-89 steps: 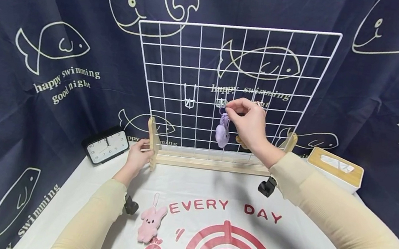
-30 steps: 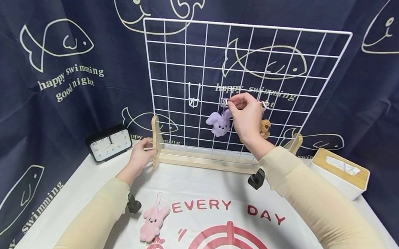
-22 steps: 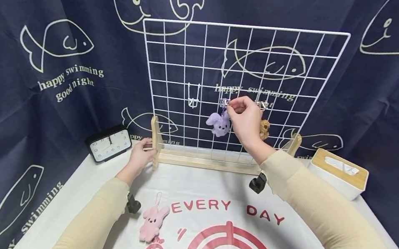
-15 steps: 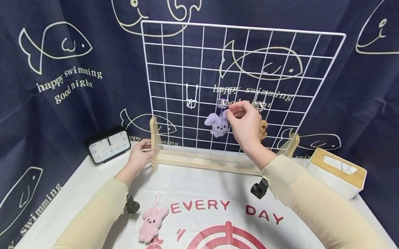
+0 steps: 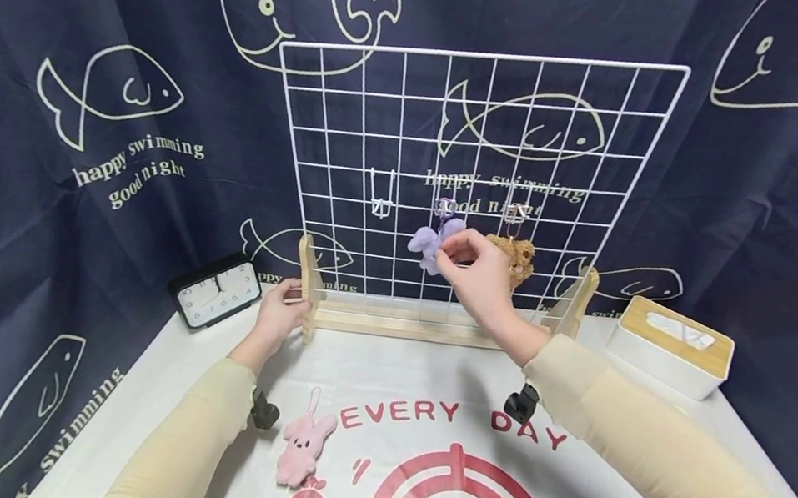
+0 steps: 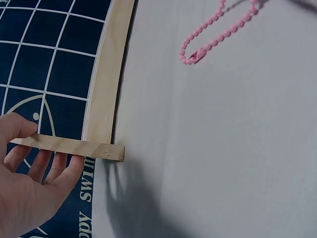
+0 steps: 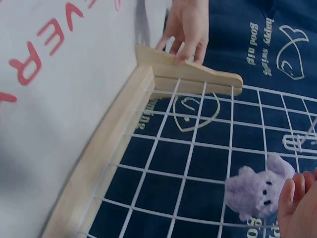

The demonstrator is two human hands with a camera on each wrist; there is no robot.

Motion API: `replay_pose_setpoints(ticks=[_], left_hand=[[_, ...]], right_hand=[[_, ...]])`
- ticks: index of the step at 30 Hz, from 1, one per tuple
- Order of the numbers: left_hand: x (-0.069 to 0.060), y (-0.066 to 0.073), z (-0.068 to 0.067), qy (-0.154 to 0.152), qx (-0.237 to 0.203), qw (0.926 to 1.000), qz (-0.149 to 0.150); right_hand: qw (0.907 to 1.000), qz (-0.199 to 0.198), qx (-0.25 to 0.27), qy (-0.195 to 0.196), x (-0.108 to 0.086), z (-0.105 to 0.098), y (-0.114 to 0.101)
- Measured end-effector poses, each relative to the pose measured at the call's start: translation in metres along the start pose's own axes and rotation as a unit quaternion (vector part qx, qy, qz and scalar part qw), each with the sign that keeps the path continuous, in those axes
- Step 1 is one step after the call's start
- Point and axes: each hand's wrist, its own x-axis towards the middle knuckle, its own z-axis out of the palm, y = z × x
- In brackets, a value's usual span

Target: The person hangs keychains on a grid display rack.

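Note:
At the left end of the white wire grid (image 5: 396, 135), my left hand (image 5: 279, 313) grips the wooden side support (image 6: 74, 146), thumb on one face and fingers on the other. A purple plush bunny keychain (image 5: 424, 243) hangs by its loop from the middle hook (image 5: 446, 207). My right hand (image 5: 482, 275) is in front of that bunny and partly covers it. In the right wrist view its fingers (image 7: 287, 198) lie beside the purple plush, not wrapped round it. A brown plush bear (image 5: 521, 258) hangs from the right hook (image 5: 517, 212), partly behind the right hand.
A pink plush bunny keychain (image 5: 300, 448) lies on the white tablecloth (image 5: 354, 361), its beaded loop (image 6: 218, 39) toward the grid. The left white hook (image 5: 381, 207) carries nothing. A clock (image 5: 217, 292) stands at left, a tissue box (image 5: 672, 346) at right.
The right hand first pinched the purple bunny's loop, then put it over the middle hook. It has since let go and dropped lower in front of the plush. The left hand stays put.

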Motion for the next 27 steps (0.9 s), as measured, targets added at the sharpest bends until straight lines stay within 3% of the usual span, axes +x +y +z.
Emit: replay_pose_setpoints(ticks=[10, 16, 21, 27], left_hand=[[-0.002, 0.002, 0.000, -0.004, -0.001, 1.0000, -0.002], [-0.001, 0.002, 0.000, -0.003, -0.011, 0.9999, 0.005], [-0.001, 0.000, 0.000, -0.002, -0.012, 0.9999, 0.006], [0.000, 0.002, -0.001, -0.004, -0.008, 0.9999, 0.004]], right_hand=[[0.9928, 0.013, 0.008, -0.119, -0.034, 0.020, -0.004], [0.9758, 0.015, 0.048, -0.213, -0.053, 0.034, -0.012], [0.9569, -0.005, 0.071, -0.282, -0.066, 0.049, -0.005], [0.9463, -0.008, 0.060, -0.318, -0.079, 0.065, 0.001]])
